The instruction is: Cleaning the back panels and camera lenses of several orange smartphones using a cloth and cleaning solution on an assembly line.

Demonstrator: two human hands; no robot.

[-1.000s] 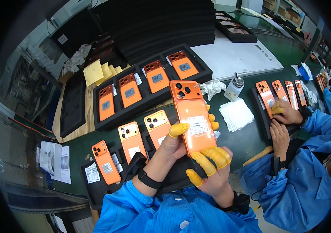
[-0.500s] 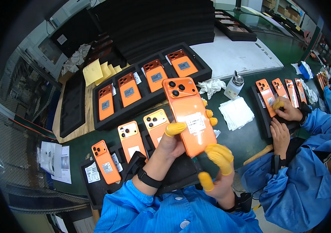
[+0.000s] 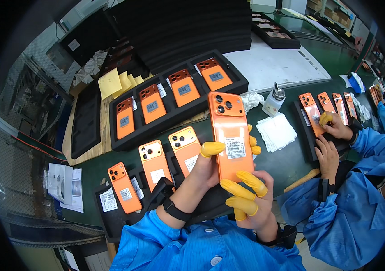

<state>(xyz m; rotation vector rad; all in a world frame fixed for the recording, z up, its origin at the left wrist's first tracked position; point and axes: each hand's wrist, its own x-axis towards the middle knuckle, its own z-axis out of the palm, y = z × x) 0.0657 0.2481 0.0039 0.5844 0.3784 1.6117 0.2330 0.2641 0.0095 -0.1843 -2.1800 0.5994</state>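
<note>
An orange smartphone (image 3: 230,126), its camera side toward me and a white label on its lower half, stands nearly upright in my left hand (image 3: 208,167). The yellow-cotted thumb presses its left edge, and cotted fingertips wrap round from behind at the right edge. At the phone's lower end is my right hand (image 3: 256,205), in yellow finger cots, its bent fingers apart and the tips overlapping the bottom edge. Below and left, a black foam tray (image 3: 115,228) holds three more orange phones: one phone (image 3: 124,187) at left, a phone (image 3: 155,162) and a phone (image 3: 184,151) nearer my left hand.
Farther back, another foam tray (image 3: 179,110) carries several orange phones with reddish tops. Yellow paper sheets (image 3: 110,83) lie beside it. A pump bottle (image 3: 273,101) and white wipes (image 3: 276,132) are on the green table. At right, a co-worker's hand (image 3: 336,126) touches a phone (image 3: 310,113).
My left hand has shifted the phone slightly right and turned it more upright. My right hand has risen and turned, its fingers coming to the phone's bottom edge.
</note>
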